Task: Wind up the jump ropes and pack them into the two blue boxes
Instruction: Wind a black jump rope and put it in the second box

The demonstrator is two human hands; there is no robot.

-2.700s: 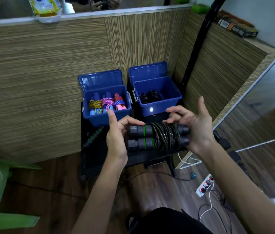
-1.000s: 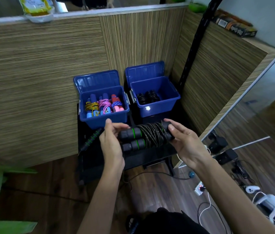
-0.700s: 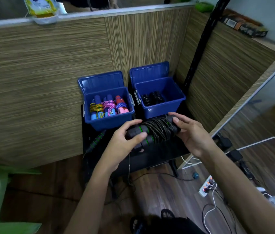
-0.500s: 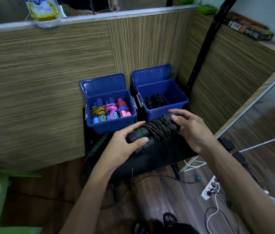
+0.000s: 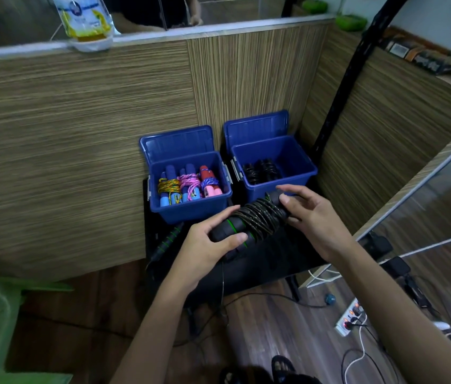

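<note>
A single wide-angle view from the person's head looks forward and steeply down. The two open blue plastic boxes (image 5: 191,184) sit near the middle of the view on a low black table (image 5: 274,253), close to the camera. Behind the boxes rises a striped wood-grain partition (image 5: 80,134); below them lies wooden floor (image 5: 260,328).

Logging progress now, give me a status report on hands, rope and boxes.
Left hand and right hand grip wound black rope. Right blue box open, half free. Nothing blocking.
</note>
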